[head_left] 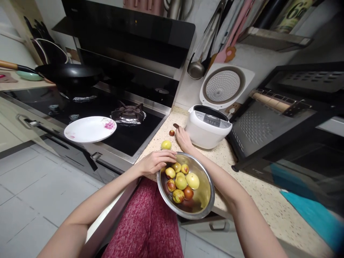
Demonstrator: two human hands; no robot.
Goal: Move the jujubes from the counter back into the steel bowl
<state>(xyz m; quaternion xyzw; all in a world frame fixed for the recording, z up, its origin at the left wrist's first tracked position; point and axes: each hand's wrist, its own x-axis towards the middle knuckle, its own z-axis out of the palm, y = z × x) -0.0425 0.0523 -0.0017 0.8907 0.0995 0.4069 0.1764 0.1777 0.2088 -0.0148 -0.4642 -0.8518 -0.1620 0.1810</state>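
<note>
Across a kitchen corner with a grey tiled floor (pixel 34 179), a black cooktop (pixel 120 142) is met by a speckled counter (pixel 271 204). Towards the cooktop's left, a wok (pixel 71 73) is placed, and on the counter a white rice cooker (pixel 199 132) is set, its lid (pixel 223 86) raised. Before it, a metal bowl (pixel 203 175) is tilted over the counter's edge, apparently so its fruits (pixel 181 182) are kept near the body. Nearer the stove's front, a flowered plate (pixel 87 128) is seen. Along the bowl's rim the left hand (pixel 154 162) is laid, fingers close together, seemingly for steadying; whether a grip is made cannot be told. Beside the cooker the right hand (pixel 184 139) is extended, fingertips at a dark brown piece (pixel 176 125); pinching cannot be confirmed. Close by, a yellow-green fruit (pixel 166 144) and a smaller reddish fruit (pixel 172 133) are rested
</note>
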